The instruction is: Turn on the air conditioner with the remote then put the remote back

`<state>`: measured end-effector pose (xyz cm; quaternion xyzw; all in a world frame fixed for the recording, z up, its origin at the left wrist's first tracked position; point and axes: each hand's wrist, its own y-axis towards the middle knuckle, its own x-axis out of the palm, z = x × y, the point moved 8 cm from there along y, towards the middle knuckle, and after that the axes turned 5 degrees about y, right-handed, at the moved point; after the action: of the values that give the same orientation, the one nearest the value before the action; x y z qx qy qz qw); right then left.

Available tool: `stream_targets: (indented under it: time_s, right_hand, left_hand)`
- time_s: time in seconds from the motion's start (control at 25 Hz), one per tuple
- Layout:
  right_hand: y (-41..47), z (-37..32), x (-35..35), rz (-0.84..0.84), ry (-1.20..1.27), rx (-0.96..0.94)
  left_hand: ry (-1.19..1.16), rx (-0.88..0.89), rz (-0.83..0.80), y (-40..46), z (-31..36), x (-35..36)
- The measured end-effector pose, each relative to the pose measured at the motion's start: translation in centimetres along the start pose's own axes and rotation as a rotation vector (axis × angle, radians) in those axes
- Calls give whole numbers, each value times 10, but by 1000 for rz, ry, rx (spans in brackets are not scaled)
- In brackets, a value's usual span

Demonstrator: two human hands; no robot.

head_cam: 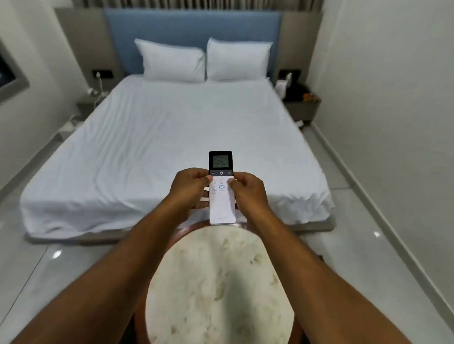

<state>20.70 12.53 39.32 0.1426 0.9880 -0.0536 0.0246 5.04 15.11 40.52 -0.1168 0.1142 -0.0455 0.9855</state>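
Note:
A slim white remote (220, 201) with a black top and a small lit display is held upright in front of me, above the far edge of a round marble-topped table (220, 296). My left hand (190, 189) grips its left side, thumb near the upper buttons. My right hand (248, 192) grips its right side, thumb resting on a button just under the black strip. The display reads a number. No air conditioner is in view.
A bed (170, 143) with a white sheet and two pillows (171, 61) fills the room ahead, against a blue headboard. Bedside tables (301, 105) with small items stand at both sides. Glossy tiled floor (34, 267) runs around the bed; walls close in left and right.

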Motion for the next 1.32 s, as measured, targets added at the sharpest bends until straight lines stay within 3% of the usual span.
stream_targets:
  time_s: [0.24,0.4,0.72,0.96,1.32]
  right_hand:
    - [-8,166,43,-76,-51,293]
    - [-29,283,46,-16,-104,475]
    - [-60,448,29,91,-275,616]
    - [-75,491,30,19,-441,621]
    - [-76,492,33,-24,-551,550]
  left_hand:
    - [1,-264,70,7,-166,3]
    - [85,-423,115,10,-287,21]
    - [199,-577,145,7,-454,69]
    - [340,-583,127,-2,-507,79]
    - [396,-574,47,-9,-516,82]
